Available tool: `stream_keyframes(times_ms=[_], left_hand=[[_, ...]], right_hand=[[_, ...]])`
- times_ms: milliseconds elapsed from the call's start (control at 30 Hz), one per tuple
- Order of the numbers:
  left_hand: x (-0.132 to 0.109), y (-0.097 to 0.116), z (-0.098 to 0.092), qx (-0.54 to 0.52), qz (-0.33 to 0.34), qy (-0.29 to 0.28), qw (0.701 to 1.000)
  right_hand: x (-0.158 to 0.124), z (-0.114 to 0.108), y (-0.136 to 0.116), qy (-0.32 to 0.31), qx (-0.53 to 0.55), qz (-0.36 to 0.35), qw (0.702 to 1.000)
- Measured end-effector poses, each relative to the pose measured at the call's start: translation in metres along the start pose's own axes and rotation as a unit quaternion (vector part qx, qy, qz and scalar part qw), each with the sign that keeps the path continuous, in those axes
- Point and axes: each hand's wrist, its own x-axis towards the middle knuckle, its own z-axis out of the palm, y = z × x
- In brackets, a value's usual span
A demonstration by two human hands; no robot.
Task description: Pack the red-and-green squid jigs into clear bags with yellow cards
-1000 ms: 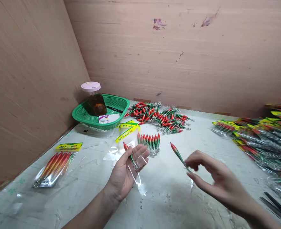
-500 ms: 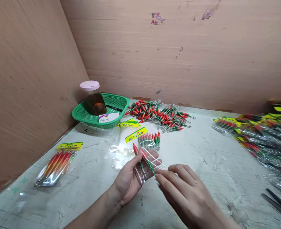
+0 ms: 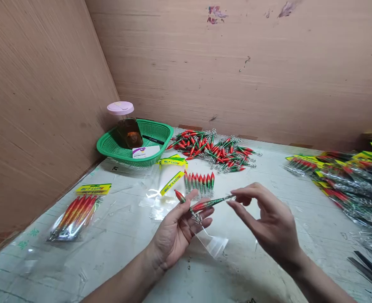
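My left hand, palm up, holds a red-and-green fishing lure under its thumb, with the hooked end near the fingers. A second fishing lure lies across those fingers, its red end toward the palm. The thumb and fingertips of my right hand are at the hooked tail of this second lure. Below the left fingers hangs a small clear plastic sleeve. Just beyond the left hand, several similar lures lie side by side, next to clear bags with a yellow BCT LURE header.
A green basket at the back left holds a lidded drink cup, a card and a pen. Behind my hands lies a heap of loose lures. Packed lures are piled on the right, black strips nearer, a filled bag left.
The second lure has swung from pointing down beside the first to lying crosswise, tail to the right. My right hand has moved up and right with its tail; the clear sleeve now hangs below.
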Motion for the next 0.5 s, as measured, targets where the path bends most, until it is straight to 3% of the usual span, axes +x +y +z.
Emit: stream_keyframes(times_ms=[67, 167, 233, 333, 433, 500], left_hand=[[0.001, 0.001, -0.001, 0.002, 0.002, 0.008, 1.0], [0.003, 0.001, -0.003, 0.004, 0.011, 0.011, 1.0], [0.003, 0.001, -0.003, 0.007, 0.016, 0.007, 1.0], [0.003, 0.001, -0.003, 0.015, 0.017, 0.006, 1.0], [0.003, 0.002, -0.001, 0.02, 0.017, 0.013, 1.0], [0.003, 0.003, -0.001, 0.014, 0.017, 0.026, 0.999]], right_hand=[[0.002, -0.001, 0.006, -0.023, 0.011, 0.011, 1.0], [-0.001, 0.003, 0.003, -0.058, 0.002, -0.026, 0.998], [-0.004, 0.005, -0.002, -0.05, -0.021, -0.035, 0.998], [-0.005, 0.002, -0.004, -0.043, -0.045, 0.01, 0.998], [-0.002, -0.006, -0.002, -0.112, -0.033, 0.03, 0.993], [-0.002, -0.01, -0.004, -0.127, -0.033, 0.014, 0.991]])
